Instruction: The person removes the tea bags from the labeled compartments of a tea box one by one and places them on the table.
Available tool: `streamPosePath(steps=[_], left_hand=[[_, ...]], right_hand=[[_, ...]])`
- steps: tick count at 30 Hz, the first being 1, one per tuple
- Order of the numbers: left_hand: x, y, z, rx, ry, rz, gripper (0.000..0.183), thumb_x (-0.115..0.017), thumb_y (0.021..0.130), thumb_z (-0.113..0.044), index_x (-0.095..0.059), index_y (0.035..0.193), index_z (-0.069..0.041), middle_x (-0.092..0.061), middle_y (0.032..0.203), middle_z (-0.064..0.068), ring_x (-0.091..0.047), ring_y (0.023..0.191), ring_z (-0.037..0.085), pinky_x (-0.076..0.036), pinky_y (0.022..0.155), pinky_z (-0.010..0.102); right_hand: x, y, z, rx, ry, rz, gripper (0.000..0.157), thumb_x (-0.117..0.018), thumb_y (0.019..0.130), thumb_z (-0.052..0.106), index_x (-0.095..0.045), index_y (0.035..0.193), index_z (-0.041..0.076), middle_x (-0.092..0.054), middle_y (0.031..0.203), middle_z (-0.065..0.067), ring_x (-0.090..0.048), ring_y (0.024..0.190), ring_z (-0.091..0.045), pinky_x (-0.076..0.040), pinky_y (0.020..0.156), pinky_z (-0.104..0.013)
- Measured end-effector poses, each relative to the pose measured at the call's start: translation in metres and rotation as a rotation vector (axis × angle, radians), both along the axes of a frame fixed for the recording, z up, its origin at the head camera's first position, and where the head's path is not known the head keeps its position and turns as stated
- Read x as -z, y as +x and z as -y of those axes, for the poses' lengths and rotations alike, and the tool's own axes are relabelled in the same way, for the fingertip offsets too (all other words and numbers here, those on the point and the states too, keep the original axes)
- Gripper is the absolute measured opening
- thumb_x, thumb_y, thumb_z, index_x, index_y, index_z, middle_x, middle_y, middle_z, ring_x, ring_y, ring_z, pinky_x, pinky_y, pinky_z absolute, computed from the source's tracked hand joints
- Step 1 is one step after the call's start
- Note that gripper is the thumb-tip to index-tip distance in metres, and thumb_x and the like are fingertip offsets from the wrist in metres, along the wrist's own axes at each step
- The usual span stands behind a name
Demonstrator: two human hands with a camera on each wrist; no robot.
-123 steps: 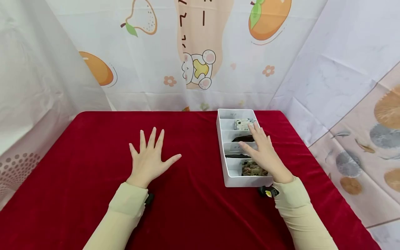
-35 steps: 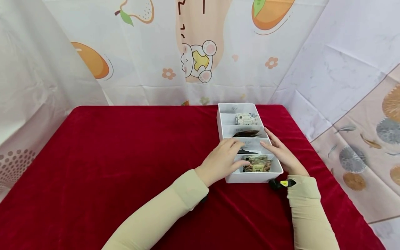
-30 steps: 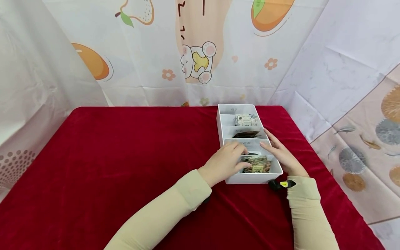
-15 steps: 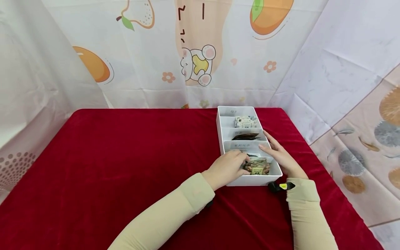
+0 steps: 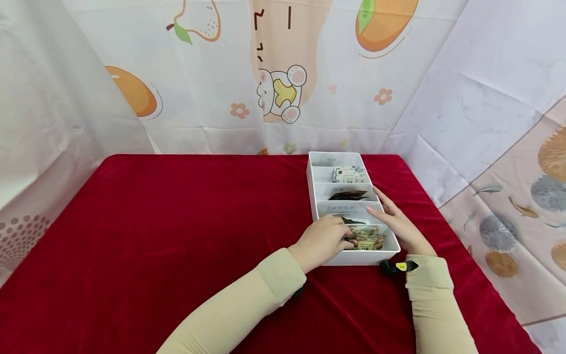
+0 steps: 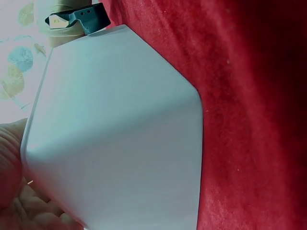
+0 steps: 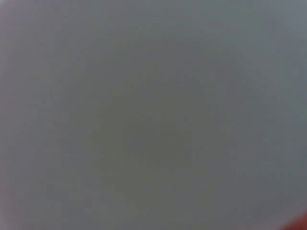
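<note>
A white divided box (image 5: 311, 189) stands at the right of the red-covered table. My left hand (image 5: 322, 241) reaches over its left wall into the nearest compartment. Its fingers curl at the left edge of several patterned brown-green packets (image 5: 369, 241), thumb close to the fingertips; the tips themselves are partly hidden. In the left wrist view, curled fingers (image 6: 36, 206) show past the box rim. My right hand (image 5: 400, 223) holds the right wall, thumb over the rim, fingers along the outside. Blurred grey fills the right wrist view.
Farther compartments hold black packets (image 5: 349, 221), dark brown packets (image 5: 349, 195) and pale patterned packets (image 5: 348, 174). Handwritten labels mark the dividers. Red cloth (image 5: 199, 211) covers the table; printed curtains (image 5: 199, 98) hang behind it and at both sides.
Both hands were spread apart at first. My left hand has crossed right to the box and lowered into the front compartment, fingers closing at the packets. My right hand has settled on the right wall.
</note>
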State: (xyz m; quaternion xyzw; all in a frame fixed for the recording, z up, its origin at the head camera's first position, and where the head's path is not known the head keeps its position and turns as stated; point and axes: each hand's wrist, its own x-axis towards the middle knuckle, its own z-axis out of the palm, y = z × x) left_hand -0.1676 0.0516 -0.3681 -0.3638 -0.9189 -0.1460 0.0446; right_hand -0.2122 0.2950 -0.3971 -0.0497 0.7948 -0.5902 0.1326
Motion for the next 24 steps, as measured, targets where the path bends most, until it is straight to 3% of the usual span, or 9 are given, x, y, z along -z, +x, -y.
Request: streamPosePath(steps=[7,11,14,18,20,24], left_hand=[[0.003,0.002,-0.001,0.0,0.001,-0.046,0.018,-0.065,0.096,-0.034,-0.078,0.098,-0.022,-0.072,0.098,-0.01,-0.062,0.096,0.01,-0.046,0.089,0.018],[0.004,0.002,-0.001,-0.01,0.013,-0.049,0.019,-0.063,0.098,-0.033,-0.077,0.1,-0.021,-0.073,0.098,-0.01,-0.06,0.092,0.009,-0.046,0.084,0.017],[0.006,0.003,-0.001,-0.017,0.059,-0.03,0.019,-0.06,0.1,-0.032,-0.075,0.102,-0.02,-0.073,0.096,-0.01,-0.058,0.085,0.009,-0.045,0.075,0.015],[0.01,0.005,-0.001,-0.021,0.15,-0.022,0.018,-0.057,0.102,-0.028,-0.071,0.105,-0.018,-0.072,0.094,-0.009,-0.058,0.08,0.009,-0.044,0.068,0.015],[0.011,0.006,-0.001,-0.023,0.186,-0.021,0.018,-0.056,0.102,-0.026,-0.07,0.108,-0.017,-0.072,0.095,-0.007,-0.06,0.082,0.009,-0.045,0.068,0.015],[0.014,0.006,0.002,-0.024,0.284,0.02,0.018,-0.053,0.104,-0.024,-0.067,0.11,-0.014,-0.07,0.096,-0.004,-0.062,0.085,0.009,-0.048,0.073,0.016]], right_hand=[[0.0,0.001,0.0,0.003,0.011,-0.014,0.076,-0.053,0.103,0.028,-0.004,0.16,0.031,0.001,0.168,-0.007,-0.009,0.15,-0.035,-0.022,0.114,-0.056],[0.0,0.0,0.0,0.003,0.027,-0.022,0.075,-0.052,0.103,0.03,-0.005,0.16,0.032,-0.003,0.167,-0.008,-0.017,0.148,-0.034,-0.035,0.106,-0.036],[0.0,0.0,0.0,0.01,0.027,-0.024,0.075,-0.053,0.103,0.03,-0.005,0.16,0.03,-0.002,0.168,-0.008,-0.015,0.148,-0.035,-0.034,0.109,-0.04],[0.001,-0.001,-0.001,0.017,0.03,-0.026,0.076,-0.054,0.102,0.03,-0.005,0.161,0.028,0.002,0.168,-0.009,-0.007,0.15,-0.039,-0.018,0.115,-0.061],[0.002,-0.001,-0.001,0.017,0.034,-0.021,0.076,-0.053,0.103,0.03,-0.005,0.161,0.029,0.0,0.167,-0.011,-0.012,0.149,-0.038,-0.022,0.115,-0.058],[0.001,0.0,0.0,0.017,0.038,-0.01,0.074,-0.051,0.104,0.032,-0.004,0.161,0.03,-0.014,0.164,-0.017,-0.041,0.134,-0.02,-0.042,0.104,-0.033]])
